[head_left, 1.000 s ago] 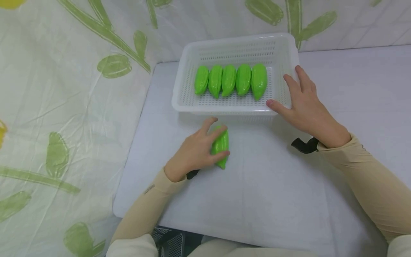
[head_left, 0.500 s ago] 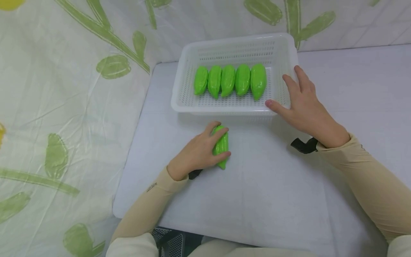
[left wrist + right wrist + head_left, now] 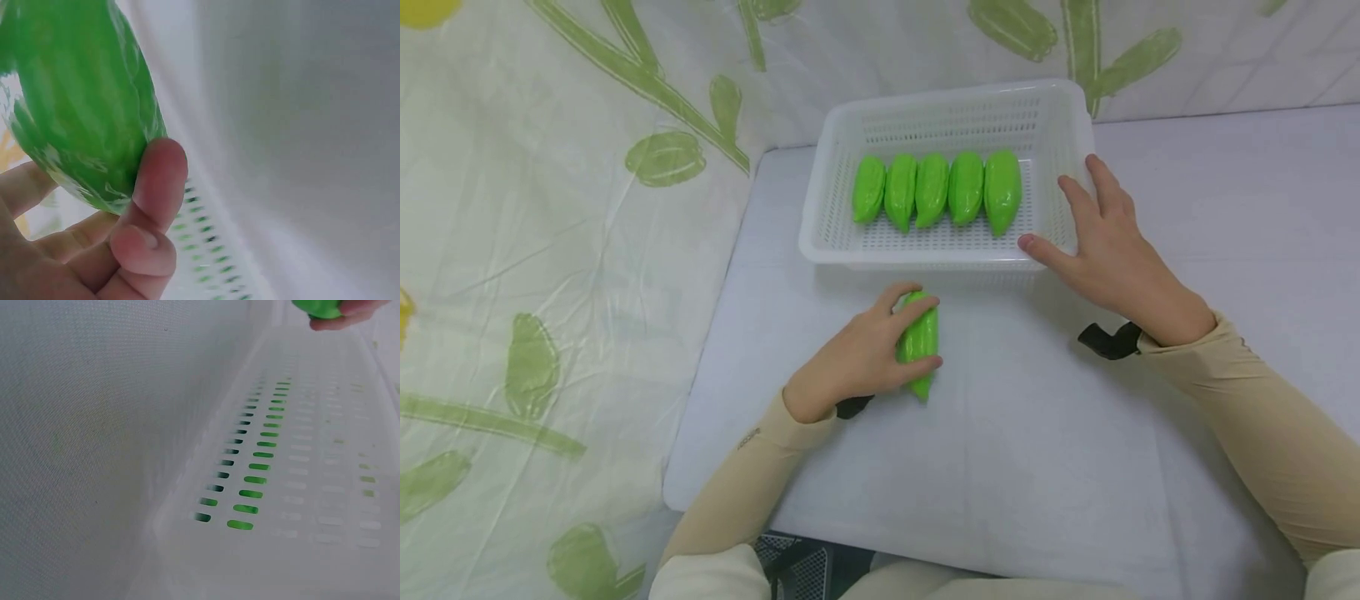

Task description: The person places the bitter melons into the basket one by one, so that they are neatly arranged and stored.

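My left hand [image 3: 857, 354] grips a glossy green pod-shaped piece [image 3: 922, 333] with ridges and a pointed end toward me, thumb and fingers around it. In the left wrist view the green piece [image 3: 81, 94] has shiny, film-like wrinkles, with fingertips [image 3: 161, 181] curled against its end. Several matching green pieces [image 3: 932, 190] lie in a row inside a white perforated basket [image 3: 917, 255] beyond that hand. My right hand [image 3: 1112, 250] rests with spread, fairly straight fingers on the basket's near right corner. In the right wrist view, the basket's side [image 3: 294, 487] fills much of the picture.
A white-covered table [image 3: 1037, 450] carries everything. A patterned plastic sheet [image 3: 580, 250] with green leaves hangs along the left and back. Dark mesh [image 3: 808, 571] shows below the table's front edge.
The left hand has closed its fingers around the single green piece, which has shifted slightly right. The right hand and the basket have stayed almost in place.
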Demonstrator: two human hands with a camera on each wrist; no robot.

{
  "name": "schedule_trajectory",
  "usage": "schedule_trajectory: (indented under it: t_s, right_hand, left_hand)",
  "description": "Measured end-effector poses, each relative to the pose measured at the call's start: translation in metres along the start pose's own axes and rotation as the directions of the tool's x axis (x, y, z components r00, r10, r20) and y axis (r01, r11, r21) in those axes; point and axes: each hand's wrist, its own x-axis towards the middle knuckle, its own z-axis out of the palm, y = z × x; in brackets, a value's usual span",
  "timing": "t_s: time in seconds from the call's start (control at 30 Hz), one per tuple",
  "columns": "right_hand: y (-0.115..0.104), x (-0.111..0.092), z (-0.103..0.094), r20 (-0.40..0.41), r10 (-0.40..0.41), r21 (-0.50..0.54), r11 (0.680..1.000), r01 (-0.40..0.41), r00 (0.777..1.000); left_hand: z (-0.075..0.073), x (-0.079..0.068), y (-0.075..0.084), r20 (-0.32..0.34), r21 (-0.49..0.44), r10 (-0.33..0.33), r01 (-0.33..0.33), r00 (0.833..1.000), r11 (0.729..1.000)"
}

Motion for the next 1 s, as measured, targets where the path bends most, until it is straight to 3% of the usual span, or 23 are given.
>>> schedule_trajectory:
  t_s: [0.2,0.6,1.0]
  right_hand:
    - [0.000,0.000,0.000,-0.005,-0.001,-0.003,1.000,0.001,1.000]
    - [0.000,0.000,0.001,-0.017,-0.013,-0.008,1.000,0.012,1.000]
    - [-0.001,-0.002,0.000,-0.011,-0.013,-0.008,1.000,0.013,1.000]
  left_hand:
    - [-0.015,-0.002,0.011,-0.063,-0.021,0.101,-0.102,0.993,0.995]
    - [-0.038,0.000,0.025,-0.138,0.016,0.207,-0.206,0.969,0.978]
    - [-0.072,0.028,0.033,-0.249,0.031,0.286,-0.288,0.925,0.957]
